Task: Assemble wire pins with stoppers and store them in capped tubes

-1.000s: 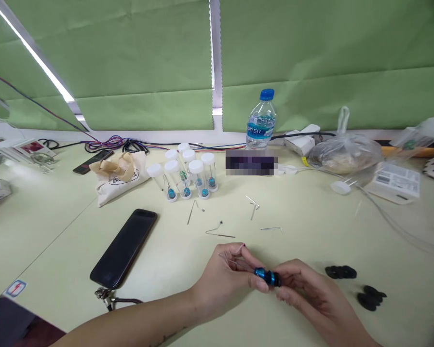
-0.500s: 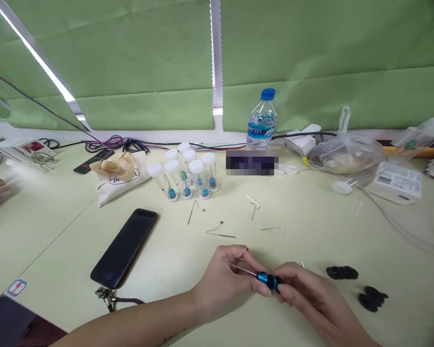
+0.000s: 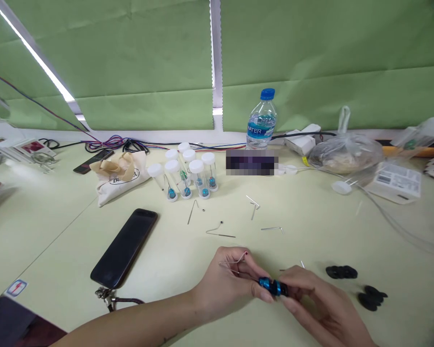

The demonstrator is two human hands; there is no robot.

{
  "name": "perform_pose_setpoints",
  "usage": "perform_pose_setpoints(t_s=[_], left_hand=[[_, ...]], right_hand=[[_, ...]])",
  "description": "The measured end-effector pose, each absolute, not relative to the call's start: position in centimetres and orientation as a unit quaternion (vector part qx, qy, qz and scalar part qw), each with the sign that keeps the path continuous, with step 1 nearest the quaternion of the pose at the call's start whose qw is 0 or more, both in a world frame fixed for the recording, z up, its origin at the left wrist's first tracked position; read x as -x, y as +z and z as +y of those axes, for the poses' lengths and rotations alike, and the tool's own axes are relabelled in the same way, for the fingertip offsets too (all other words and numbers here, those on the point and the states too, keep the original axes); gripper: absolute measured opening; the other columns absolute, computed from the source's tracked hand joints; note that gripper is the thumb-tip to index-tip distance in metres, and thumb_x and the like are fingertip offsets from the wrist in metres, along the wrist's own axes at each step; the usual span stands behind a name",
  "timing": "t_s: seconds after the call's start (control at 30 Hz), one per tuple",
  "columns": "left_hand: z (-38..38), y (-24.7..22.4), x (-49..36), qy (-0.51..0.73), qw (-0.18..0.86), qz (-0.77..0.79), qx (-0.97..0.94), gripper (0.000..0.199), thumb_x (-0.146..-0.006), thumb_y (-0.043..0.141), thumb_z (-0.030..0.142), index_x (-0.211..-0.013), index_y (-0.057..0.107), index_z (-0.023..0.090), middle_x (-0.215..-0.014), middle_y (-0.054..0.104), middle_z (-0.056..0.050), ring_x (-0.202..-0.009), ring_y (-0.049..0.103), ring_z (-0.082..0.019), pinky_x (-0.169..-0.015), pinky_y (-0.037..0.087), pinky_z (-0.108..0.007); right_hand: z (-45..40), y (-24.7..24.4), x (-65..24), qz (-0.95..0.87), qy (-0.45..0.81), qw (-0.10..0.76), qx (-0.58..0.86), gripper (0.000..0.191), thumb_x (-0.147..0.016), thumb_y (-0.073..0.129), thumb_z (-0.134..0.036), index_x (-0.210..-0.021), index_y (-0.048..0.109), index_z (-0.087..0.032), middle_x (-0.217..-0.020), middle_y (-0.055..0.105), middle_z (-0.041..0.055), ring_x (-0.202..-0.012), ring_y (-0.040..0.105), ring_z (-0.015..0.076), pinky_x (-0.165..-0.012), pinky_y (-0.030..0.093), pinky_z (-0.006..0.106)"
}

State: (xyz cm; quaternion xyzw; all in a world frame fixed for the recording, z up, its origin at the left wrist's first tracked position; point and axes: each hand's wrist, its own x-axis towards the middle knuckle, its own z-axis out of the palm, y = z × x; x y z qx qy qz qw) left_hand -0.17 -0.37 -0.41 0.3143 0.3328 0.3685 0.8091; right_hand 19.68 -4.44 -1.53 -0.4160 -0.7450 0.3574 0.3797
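The fingers of the left hand (image 3: pixel 231 279) are closing around a blue-and-black cylindrical piece (image 3: pixel 274 286), with the thumb pressing along its near side. The right hand (image 3: pixel 320 299) is gripping the black end of that same piece between thumb and fingertips, so both hands are meeting over it, above the near part of the pale tabletop (image 3: pixel 166 241). A thin bent metal wire (image 3: pixel 221 263) is running through the left hand from the direction of the blue end, turning back near the base of the index finger, and its small dark red tip is showing beside that finger. Beyond the hands, several L-shaped metal rods (image 3: pixel 273 228) are lying loose, and farther left a bent wire hook (image 3: pixel 226 236) is resting near a small dark bead (image 3: pixel 203 210). To the right of the right hand, a row of black rounded pieces (image 3: pixel 342 272) is lying flat, with a black lobed cluster (image 3: pixel 369 299) sitting just nearer. Seven clear tubes with white caps (image 3: pixel 196 166) are standing grouped farther back, most of them holding blue-topped pieces. A black smartphone (image 3: pixel 125 248) is lying to the left, and a clear water bottle (image 3: pixel 262 127) is standing at the back.
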Motion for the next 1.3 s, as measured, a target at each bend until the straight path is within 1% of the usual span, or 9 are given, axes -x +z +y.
perform_pose_setpoints(t_s=[0.07,0.13,0.27,0.33,0.53,0.7,0.83,1.07,1.3], left_hand=[[-0.43,-0.66,0.17,0.370,0.812,0.327,-0.311,0.031,-0.043,0.087,0.006,-0.064,0.065,0.012,-0.068,0.074,-0.005,-0.059,0.068,-0.014,-0.061,0.054,-0.025],[-0.46,-0.68,0.20,0.375,0.809,0.328,-0.311,0.031,-0.043,0.087,0.006,-0.064,0.064,0.012,-0.067,0.074,-0.004,-0.059,0.068,-0.013,-0.061,0.054,-0.024],[-0.47,-0.37,0.28,0.374,0.804,0.341,-0.312,0.030,-0.045,0.087,0.006,-0.063,0.064,0.011,-0.066,0.073,-0.005,-0.058,0.067,-0.013,-0.060,0.053,-0.023],[-0.50,-0.31,0.26,0.374,0.804,0.345,-0.309,0.030,-0.045,0.087,0.006,-0.063,0.064,0.012,-0.065,0.073,-0.004,-0.058,0.067,-0.013,-0.060,0.052,-0.023],[-0.56,-0.41,0.09,0.378,0.814,0.325,-0.299,0.030,-0.044,0.087,0.004,-0.063,0.064,0.011,-0.065,0.073,-0.004,-0.057,0.067,-0.013,-0.059,0.053,-0.023],[-0.42,-0.39,0.11,0.389,0.811,0.315,-0.302,0.029,-0.045,0.086,0.002,-0.062,0.065,0.011,-0.064,0.073,-0.004,-0.057,0.067,-0.012,-0.058,0.053,-0.022],[-0.45,-0.62,0.11,0.383,0.816,0.313,-0.299,0.031,-0.043,0.086,0.002,-0.063,0.064,0.011,-0.066,0.074,-0.005,-0.057,0.068,-0.013,-0.058,0.053,-0.022],[-0.33,-0.28,0.12,0.385,0.812,0.316,-0.303,0.028,-0.045,0.086,0.003,-0.063,0.065,0.010,-0.064,0.073,-0.005,-0.057,0.067,-0.013,-0.058,0.053,-0.022],[-0.34,-0.34,0.12,0.382,0.814,0.319,-0.300,0.029,-0.045,0.086,0.003,-0.062,0.064,0.010,-0.063,0.073,-0.005,-0.054,0.066,-0.011,-0.056,0.051,-0.020]], right_hand=[[-4.60,-1.55,-19.70,-0.743,0.365,0.359,0.431,0.015,-0.089,0.052,-0.018,-0.100,0.059,-0.026,-0.077,0.067,0.0017,-0.063,0.063,0.0156,-0.056,0.051,0.025],[-4.53,-1.57,-19.59,-0.743,0.360,0.367,0.429,0.016,-0.089,0.053,-0.016,-0.100,0.058,-0.027,-0.079,0.068,0.0012,-0.065,0.064,0.0154,-0.057,0.052,0.024],[-4.01,-1.48,-19.29,-0.765,0.307,0.415,0.386,0.034,-0.084,0.056,-0.006,-0.106,0.055,-0.032,-0.087,0.069,0.0003,-0.076,0.067,0.0161,-0.064,0.054,0.023],[-3.90,-1.40,-19.28,-0.770,0.294,0.420,0.380,0.036,-0.083,0.056,-0.005,-0.106,0.055,-0.033,-0.089,0.069,0.0005,-0.082,0.067,0.0169,-0.067,0.055,0.024],[-4.23,-1.26,-19.51,-0.755,0.349,0.367,0.416,0.022,-0.088,0.055,-0.014,-0.105,0.056,-0.029,-0.080,0.067,0.0000,-0.067,0.065,0.0151,-0.059,0.053,0.023],[-4.08,-1.19,-19.42,-0.757,0.328,0.411,0.388,0.028,-0.086,0.058,-0.010,-0.104,0.056,-0.031,-0.086,0.068,-0.0012,-0.074,0.066,0.0150,-0.064,0.054,0.023],[-4.08,-1.15,-19.50,-0.757,0.344,0.383,0.403,0.021,-0.088,0.056,-0.014,-0.104,0.056,-0.029,-0.080,0.067,-0.0018,-0.067,0.064,0.0131,-0.058,0.052,0.021],[-4.04,-1.41,-19.32,-0.757,0.330,0.403,0.394,0.021,-0.089,0.056,-0.012,-0.102,0.053,-0.028,-0.084,0.065,-0.0013,-0.071,0.064,0.0129,-0.061,0.053,0.021],[-3.89,-0.99,-19.34,-0.759,0.336,0.379,0.409,0.015,-0.090,0.055,-0.016,-0.101,0.054,-0.027,-0.080,0.064,-0.0014,-0.067,0.063,0.0127,-0.058,0.053,0.021]])
